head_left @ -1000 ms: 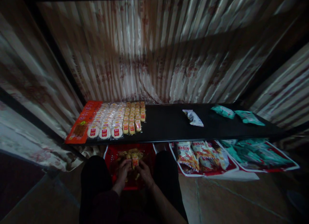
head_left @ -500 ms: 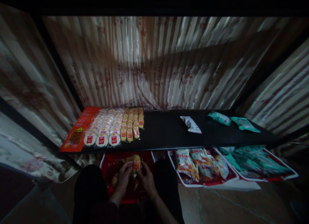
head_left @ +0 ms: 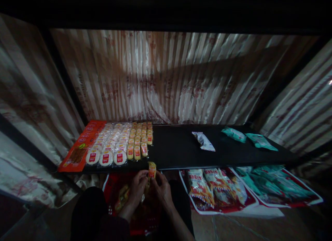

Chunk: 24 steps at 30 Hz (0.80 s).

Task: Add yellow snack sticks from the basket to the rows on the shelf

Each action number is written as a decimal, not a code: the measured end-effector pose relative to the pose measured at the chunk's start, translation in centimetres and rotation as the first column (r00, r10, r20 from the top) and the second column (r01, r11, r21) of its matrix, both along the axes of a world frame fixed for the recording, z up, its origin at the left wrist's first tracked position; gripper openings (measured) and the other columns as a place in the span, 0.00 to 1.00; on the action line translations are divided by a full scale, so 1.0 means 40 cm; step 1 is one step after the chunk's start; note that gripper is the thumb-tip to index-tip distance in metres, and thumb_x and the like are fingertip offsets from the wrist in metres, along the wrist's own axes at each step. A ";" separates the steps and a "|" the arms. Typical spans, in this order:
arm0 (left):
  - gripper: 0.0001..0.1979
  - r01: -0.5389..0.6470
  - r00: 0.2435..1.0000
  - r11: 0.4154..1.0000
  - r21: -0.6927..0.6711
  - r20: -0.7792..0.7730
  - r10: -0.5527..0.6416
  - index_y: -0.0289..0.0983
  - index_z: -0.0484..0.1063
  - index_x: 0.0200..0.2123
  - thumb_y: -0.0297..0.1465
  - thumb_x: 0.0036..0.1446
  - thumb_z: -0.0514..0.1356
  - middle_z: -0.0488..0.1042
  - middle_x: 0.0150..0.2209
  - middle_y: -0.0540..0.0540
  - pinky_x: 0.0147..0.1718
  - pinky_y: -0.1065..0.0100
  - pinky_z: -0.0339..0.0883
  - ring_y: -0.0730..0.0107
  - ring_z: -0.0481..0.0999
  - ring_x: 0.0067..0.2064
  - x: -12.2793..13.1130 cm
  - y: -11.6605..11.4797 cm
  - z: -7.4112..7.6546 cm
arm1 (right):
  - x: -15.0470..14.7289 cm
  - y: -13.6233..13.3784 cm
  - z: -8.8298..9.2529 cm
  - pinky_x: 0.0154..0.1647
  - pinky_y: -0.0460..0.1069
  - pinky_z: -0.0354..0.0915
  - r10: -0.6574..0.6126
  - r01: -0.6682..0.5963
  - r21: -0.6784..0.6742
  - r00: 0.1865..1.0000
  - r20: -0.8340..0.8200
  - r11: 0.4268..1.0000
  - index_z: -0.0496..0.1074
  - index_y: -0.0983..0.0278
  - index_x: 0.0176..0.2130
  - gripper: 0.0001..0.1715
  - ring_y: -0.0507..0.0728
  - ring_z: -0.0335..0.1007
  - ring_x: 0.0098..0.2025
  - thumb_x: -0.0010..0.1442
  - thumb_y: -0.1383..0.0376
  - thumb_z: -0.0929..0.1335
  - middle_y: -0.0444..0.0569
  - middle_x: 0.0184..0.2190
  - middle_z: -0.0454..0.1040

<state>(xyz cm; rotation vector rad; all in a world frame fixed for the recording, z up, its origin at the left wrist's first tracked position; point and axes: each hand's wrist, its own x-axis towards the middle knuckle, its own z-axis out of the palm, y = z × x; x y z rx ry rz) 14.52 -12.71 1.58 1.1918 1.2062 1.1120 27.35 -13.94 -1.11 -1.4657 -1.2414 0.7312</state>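
Note:
A small yellow wrapped snack [head_left: 152, 170] with an orange label stands upright between my two hands, just in front of the shelf edge. My left hand [head_left: 138, 187] pinches its left side, while my right hand [head_left: 162, 189] grips it from the right. Below them is a red basket [head_left: 111, 185] holding more of the yellow wrapped snacks [head_left: 122, 196]. On the black shelf [head_left: 171, 147], rows of the same yellow snacks [head_left: 137, 140] lie beside rows of round white wrapped crackers [head_left: 113, 144]. An orange packet [head_left: 80, 147] lies at their left.
Farther right on the shelf lie a white packet [head_left: 204, 142] and two green packets [head_left: 234, 134]. Under the shelf's right part stand a basket of red-and-white snack bags [head_left: 198, 184] and one of green bags [head_left: 275, 182]. A striped curtain [head_left: 155, 78] hangs behind; dark shelf posts stand at both sides.
Both hands have lifted the yellow snack up from the basket toward the shelf's front edge. The view has tilted slightly, so the shelf appears lower.

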 end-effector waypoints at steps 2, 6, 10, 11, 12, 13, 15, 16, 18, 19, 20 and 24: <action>0.13 -0.035 0.998 0.999 0.021 -0.050 0.036 0.35 0.72 0.37 0.28 0.47 0.54 0.77 0.40 0.42 0.44 0.66 0.66 0.64 0.75 0.43 0.011 0.017 0.004 | 0.008 0.014 0.019 0.48 0.52 0.67 0.019 -0.019 0.004 0.999 0.026 1.000 0.74 0.63 0.42 0.18 0.59 0.72 0.44 0.53 0.57 0.67 0.51 0.40 0.77; 0.12 -0.076 0.986 0.994 0.080 -0.142 0.087 0.35 0.72 0.36 0.26 0.47 0.54 0.77 0.39 0.43 0.43 0.66 0.67 0.66 0.75 0.40 0.032 0.053 0.012 | 0.023 0.044 0.047 0.46 0.51 0.67 0.016 -0.016 -0.012 0.998 0.061 1.000 0.75 0.63 0.41 0.18 0.59 0.72 0.43 0.52 0.56 0.67 0.52 0.39 0.77; 0.13 -0.064 0.979 0.990 0.128 -0.185 0.088 0.35 0.72 0.38 0.24 0.48 0.54 0.77 0.39 0.43 0.43 0.66 0.67 0.67 0.75 0.40 0.052 0.083 0.022 | 0.036 0.077 0.071 0.45 0.50 0.67 0.000 0.002 -0.024 0.995 0.101 1.000 0.74 0.63 0.41 0.19 0.58 0.73 0.42 0.53 0.56 0.65 0.51 0.38 0.76; 0.13 -0.067 0.976 0.990 0.123 -0.197 0.091 0.35 0.71 0.38 0.23 0.48 0.54 0.77 0.39 0.43 0.43 0.66 0.68 0.68 0.75 0.40 0.057 0.089 0.024 | 0.038 0.086 0.076 0.45 0.50 0.67 -0.004 0.006 -0.023 0.994 0.110 1.000 0.74 0.63 0.41 0.19 0.58 0.73 0.42 0.53 0.56 0.65 0.52 0.39 0.76; 0.14 -0.071 0.974 0.991 0.114 -0.207 0.094 0.35 0.71 0.39 0.22 0.48 0.53 0.77 0.39 0.42 0.43 0.66 0.68 0.68 0.75 0.40 0.062 0.095 0.027 | 0.041 0.095 0.082 0.45 0.50 0.67 -0.009 0.011 -0.022 0.993 0.117 1.000 0.74 0.64 0.41 0.19 0.58 0.72 0.42 0.53 0.56 0.65 0.52 0.39 0.76; 0.15 -0.076 0.971 0.991 0.107 -0.216 0.098 0.34 0.71 0.39 0.21 0.48 0.52 0.77 0.40 0.42 0.43 0.66 0.68 0.69 0.76 0.40 0.067 0.100 0.030 | 0.043 0.104 0.087 0.45 0.50 0.67 -0.014 0.017 -0.021 0.992 0.123 1.000 0.74 0.64 0.41 0.19 0.58 0.72 0.42 0.53 0.57 0.65 0.52 0.39 0.76; 0.16 -0.082 0.969 0.991 0.104 -0.226 0.104 0.35 0.71 0.40 0.20 0.48 0.52 0.77 0.40 0.43 0.44 0.66 0.68 0.69 0.76 0.40 0.074 0.110 0.038 | 0.047 0.121 0.096 0.45 0.50 0.66 -0.024 0.027 -0.024 0.990 0.140 0.999 0.74 0.64 0.41 0.19 0.58 0.72 0.42 0.53 0.57 0.65 0.52 0.39 0.76; 0.16 -0.082 0.967 0.991 0.106 -0.231 0.105 0.35 0.71 0.40 0.20 0.48 0.52 0.77 0.40 0.43 0.44 0.66 0.68 0.70 0.76 0.40 0.077 0.115 0.042 | 0.049 0.130 0.100 0.45 0.50 0.66 -0.029 0.033 -0.024 0.988 0.151 0.999 0.74 0.63 0.41 0.19 0.58 0.72 0.42 0.53 0.57 0.65 0.51 0.39 0.76; 0.16 -0.077 0.964 0.991 0.113 -0.244 0.102 0.36 0.71 0.40 0.20 0.49 0.51 0.77 0.40 0.44 0.44 0.67 0.68 0.70 0.76 0.41 0.082 0.123 0.050 | 0.051 0.148 0.103 0.44 0.50 0.66 -0.035 0.040 -0.024 0.984 0.175 0.999 0.74 0.63 0.41 0.19 0.58 0.72 0.42 0.53 0.56 0.65 0.51 0.39 0.76; 0.16 -0.074 0.961 0.991 0.116 -0.256 0.102 0.36 0.71 0.40 0.20 0.49 0.51 0.77 0.41 0.44 0.45 0.66 0.67 0.70 0.76 0.41 0.084 0.127 0.053 | 0.052 0.157 0.103 0.44 0.50 0.66 -0.039 0.044 -0.026 0.982 0.185 0.999 0.74 0.63 0.41 0.20 0.58 0.72 0.42 0.53 0.56 0.65 0.51 0.39 0.76; 0.17 -0.073 0.957 0.990 0.119 -0.270 0.104 0.35 0.72 0.40 0.19 0.48 0.51 0.77 0.41 0.43 0.45 0.66 0.67 0.69 0.76 0.42 0.086 0.131 0.055 | 0.052 0.166 0.102 0.44 0.50 0.66 -0.041 0.048 -0.030 0.981 0.192 0.998 0.74 0.63 0.42 0.20 0.58 0.72 0.41 0.53 0.56 0.65 0.51 0.39 0.76; 0.19 -0.069 0.936 0.984 0.162 -0.330 0.120 0.33 0.72 0.40 0.18 0.46 0.51 0.76 0.41 0.41 0.48 0.63 0.67 0.67 0.75 0.44 0.095 0.147 0.048 | 0.052 0.200 0.093 0.43 0.50 0.66 -0.039 0.053 -0.063 0.977 0.209 0.997 0.73 0.63 0.43 0.20 0.58 0.72 0.41 0.54 0.56 0.64 0.51 0.39 0.77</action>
